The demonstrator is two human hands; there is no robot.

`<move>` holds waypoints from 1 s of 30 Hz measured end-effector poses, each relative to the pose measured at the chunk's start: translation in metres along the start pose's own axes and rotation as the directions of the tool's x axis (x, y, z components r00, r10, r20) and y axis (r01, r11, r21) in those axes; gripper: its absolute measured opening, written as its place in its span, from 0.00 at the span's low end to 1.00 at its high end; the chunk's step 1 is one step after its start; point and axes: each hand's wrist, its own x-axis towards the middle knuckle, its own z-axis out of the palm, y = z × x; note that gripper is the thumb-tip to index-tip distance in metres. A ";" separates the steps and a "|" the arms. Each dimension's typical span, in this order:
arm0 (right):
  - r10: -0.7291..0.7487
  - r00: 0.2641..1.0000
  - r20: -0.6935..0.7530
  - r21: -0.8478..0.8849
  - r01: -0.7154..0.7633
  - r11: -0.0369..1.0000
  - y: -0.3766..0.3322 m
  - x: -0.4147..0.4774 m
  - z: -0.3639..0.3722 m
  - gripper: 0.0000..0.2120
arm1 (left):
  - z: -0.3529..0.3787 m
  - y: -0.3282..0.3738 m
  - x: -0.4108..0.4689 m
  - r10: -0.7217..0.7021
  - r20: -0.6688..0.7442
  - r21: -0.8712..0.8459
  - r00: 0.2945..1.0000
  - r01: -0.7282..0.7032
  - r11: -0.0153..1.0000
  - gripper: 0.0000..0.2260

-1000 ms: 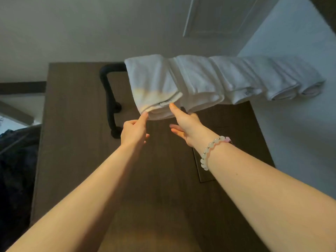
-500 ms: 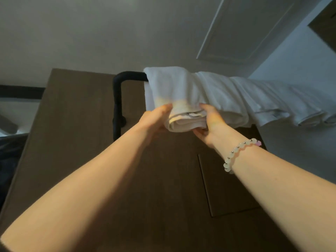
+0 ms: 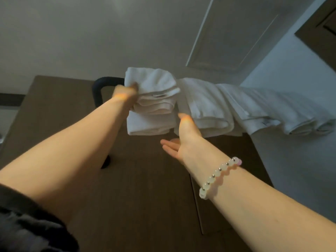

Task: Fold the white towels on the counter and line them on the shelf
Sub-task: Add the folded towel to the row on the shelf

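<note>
A row of folded white towels hangs over a black metal shelf rail (image 3: 99, 90) high on a brown wall panel. The leftmost folded towel (image 3: 152, 100) sits at the rail's left end, its layered edges facing me. My left hand (image 3: 125, 93) grips this towel's left side; its fingers are buried in the folds. My right hand (image 3: 181, 140) hovers just below and right of that towel, fingers straight and palm turned left, touching nothing. The neighbouring towels (image 3: 209, 108) lie side by side to the right.
The brown wood panel (image 3: 54, 110) runs down behind the rail, with a seam lower right. A white wall (image 3: 291, 73) stands to the right and a pale ceiling with a recessed panel (image 3: 232, 33) overhead. The rail's black upright (image 3: 106, 161) passes behind my left forearm.
Both hands held the leftmost towel's front edge half a second ago. My right hand has since let go and dropped lower, while my left hand has lifted the towel's folded end up.
</note>
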 end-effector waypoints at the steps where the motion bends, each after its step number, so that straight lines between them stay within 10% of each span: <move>1: 0.027 0.999 0.029 -0.026 -0.026 0.999 0.004 -0.003 -0.003 0.22 | 0.002 -0.004 -0.001 -0.004 -0.004 -0.005 1.000 0.004 1.000 0.23; 9: -0.260 0.959 0.111 -0.206 0.278 0.938 -0.059 0.036 0.011 0.32 | 0.002 -0.028 0.006 0.060 0.023 -0.152 0.998 -0.055 0.987 0.21; 15: -0.344 0.920 0.189 -0.375 0.391 0.840 -0.070 0.067 0.031 0.31 | -0.003 -0.032 0.002 -0.002 0.334 -0.376 0.943 0.135 0.917 0.17; 30: -0.206 0.907 0.366 -0.446 0.366 0.817 -0.048 0.089 0.008 0.28 | -0.003 -0.035 -0.005 0.042 0.471 -0.414 0.881 0.179 0.892 0.18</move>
